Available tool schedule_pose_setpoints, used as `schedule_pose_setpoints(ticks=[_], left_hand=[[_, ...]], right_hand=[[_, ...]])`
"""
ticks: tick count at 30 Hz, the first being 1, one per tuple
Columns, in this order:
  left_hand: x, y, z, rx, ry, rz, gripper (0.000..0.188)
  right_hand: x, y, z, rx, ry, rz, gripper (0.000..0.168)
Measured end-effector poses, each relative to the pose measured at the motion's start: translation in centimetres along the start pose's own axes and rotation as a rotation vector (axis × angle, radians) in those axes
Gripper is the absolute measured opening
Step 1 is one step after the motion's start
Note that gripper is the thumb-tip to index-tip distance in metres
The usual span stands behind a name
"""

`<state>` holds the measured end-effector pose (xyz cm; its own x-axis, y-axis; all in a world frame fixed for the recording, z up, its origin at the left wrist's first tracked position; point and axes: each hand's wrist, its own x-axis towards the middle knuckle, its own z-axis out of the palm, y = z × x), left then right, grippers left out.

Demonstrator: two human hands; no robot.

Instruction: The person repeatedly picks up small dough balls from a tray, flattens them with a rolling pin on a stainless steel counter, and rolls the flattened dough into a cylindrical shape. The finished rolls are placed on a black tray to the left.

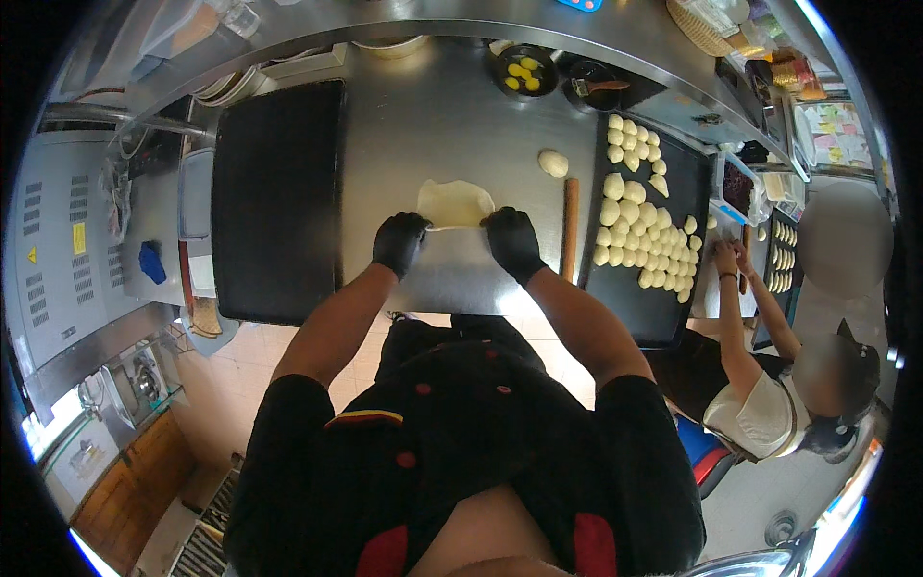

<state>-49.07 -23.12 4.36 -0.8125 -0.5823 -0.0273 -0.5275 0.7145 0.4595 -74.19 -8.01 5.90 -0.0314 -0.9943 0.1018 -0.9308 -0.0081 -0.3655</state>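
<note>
A flattened sheet of pale dough [456, 203] lies on the stainless steel worktop [461, 122] in front of me. In a black glove, my left hand [401, 244] grips its near left corner. My right hand [514, 244], gloved the same way, pinches the near right corner, and the near edge runs taut between them. To the right are a wooden rolling pin [570, 231] and, above it, a single dough piece [554, 163]. Many dough balls [634, 216] sit in rows and clusters on a black tray [667, 328] farther right.
An unfilled black tray [277, 209] stands at left. At the back are a pan with egg yolks [528, 72] and a dark bowl with a brush [591, 85]. A steel shelf [461, 27] overhangs the back edge. At right a co-worker [757, 404] handles dough beside a tray of shaped pieces [782, 256].
</note>
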Motion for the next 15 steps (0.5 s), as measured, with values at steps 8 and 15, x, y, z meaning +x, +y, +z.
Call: schedule_pose_setpoints(ticks=[8,15], left_hand=[[-5.3,3.8,0.8,0.076,-0.044,0.011,0.064],[-7.9,5.0,2.9,0.216,-0.174,-0.095,0.076]], right_hand=[[-5.7,-2.8,1.9,0.266,0.021,0.122,0.053],[-8.3,-6.8,3.6,0.083,0.062,0.155,0.067]])
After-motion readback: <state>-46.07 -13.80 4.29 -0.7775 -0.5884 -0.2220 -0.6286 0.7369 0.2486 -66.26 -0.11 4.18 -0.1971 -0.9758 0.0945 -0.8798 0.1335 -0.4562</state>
